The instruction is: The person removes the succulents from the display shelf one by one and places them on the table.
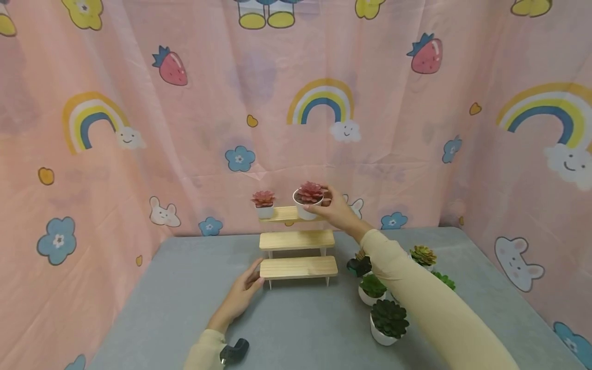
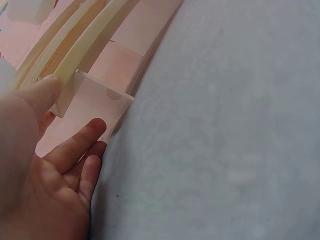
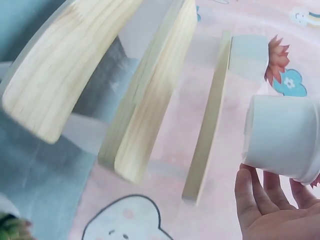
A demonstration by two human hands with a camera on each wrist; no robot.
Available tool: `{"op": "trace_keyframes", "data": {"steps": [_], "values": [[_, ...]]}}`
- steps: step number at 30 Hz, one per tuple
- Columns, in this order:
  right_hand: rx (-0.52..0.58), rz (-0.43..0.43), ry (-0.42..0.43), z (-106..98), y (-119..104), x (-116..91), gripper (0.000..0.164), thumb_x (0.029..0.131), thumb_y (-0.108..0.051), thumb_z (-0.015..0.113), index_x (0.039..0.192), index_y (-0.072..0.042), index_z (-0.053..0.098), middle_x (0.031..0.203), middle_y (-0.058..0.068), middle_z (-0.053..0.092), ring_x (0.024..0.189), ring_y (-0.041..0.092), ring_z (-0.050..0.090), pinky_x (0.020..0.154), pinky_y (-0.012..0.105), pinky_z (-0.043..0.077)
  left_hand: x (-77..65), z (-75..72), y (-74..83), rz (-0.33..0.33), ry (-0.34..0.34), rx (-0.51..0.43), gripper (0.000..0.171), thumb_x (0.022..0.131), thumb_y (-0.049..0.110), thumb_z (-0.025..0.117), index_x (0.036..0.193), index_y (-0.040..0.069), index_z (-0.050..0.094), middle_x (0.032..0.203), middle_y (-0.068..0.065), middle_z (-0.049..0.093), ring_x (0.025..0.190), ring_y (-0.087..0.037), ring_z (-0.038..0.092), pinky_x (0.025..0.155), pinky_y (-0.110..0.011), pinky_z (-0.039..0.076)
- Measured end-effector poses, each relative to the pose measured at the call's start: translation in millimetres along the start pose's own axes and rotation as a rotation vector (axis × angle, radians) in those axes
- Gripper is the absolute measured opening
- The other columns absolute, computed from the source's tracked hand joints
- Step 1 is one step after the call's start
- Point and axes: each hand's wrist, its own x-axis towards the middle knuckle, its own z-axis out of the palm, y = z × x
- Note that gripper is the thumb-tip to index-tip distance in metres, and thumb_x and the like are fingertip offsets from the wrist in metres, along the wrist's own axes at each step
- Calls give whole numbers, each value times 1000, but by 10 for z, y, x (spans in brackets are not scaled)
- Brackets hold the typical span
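My right hand (image 1: 335, 208) grips a white pot (image 3: 282, 137) holding a pink artificial succulent (image 1: 311, 192), close over the right part of the top board (image 1: 283, 214) of a three-tier wooden display stand. In the right wrist view, the pot's base is tilted and apart from that board. Another pink succulent in a white pot (image 1: 265, 211) stands at the top board's left end. Low on the left, my left hand (image 1: 242, 293) holds the left end of the bottom board (image 1: 298, 267) with the thumb and a finger; its other fingers lie beside the clear support (image 2: 100, 102).
Right of the stand are several green potted succulents, among them a dark one (image 1: 389, 318) in front and a yellowish one (image 1: 423, 255) behind my right sleeve (image 1: 430, 288). A pink patterned curtain (image 1: 208, 128) hangs behind the grey table (image 1: 185, 288).
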Motion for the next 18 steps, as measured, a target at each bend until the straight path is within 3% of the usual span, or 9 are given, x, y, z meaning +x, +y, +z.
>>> {"op": "trace_keyframes", "data": {"steps": [11,18], "values": [[-79,-69,17,-206,-25,-208,73,92,-21,74,151,-2,36,144,24,49,124,38,59,88,30,56,-11,2,-6,1,-18,-1,59,106,25,55,160,16,33,143,-25,58,134,-39,56,114,-60,41],[-126,-79,13,-315,25,-359,69,93,-21,74,150,-4,38,142,23,52,125,38,60,99,45,55,2,0,-20,27,-8,-3,61,106,29,54,159,12,32,144,-27,56,134,-41,56,112,-61,41]]}}
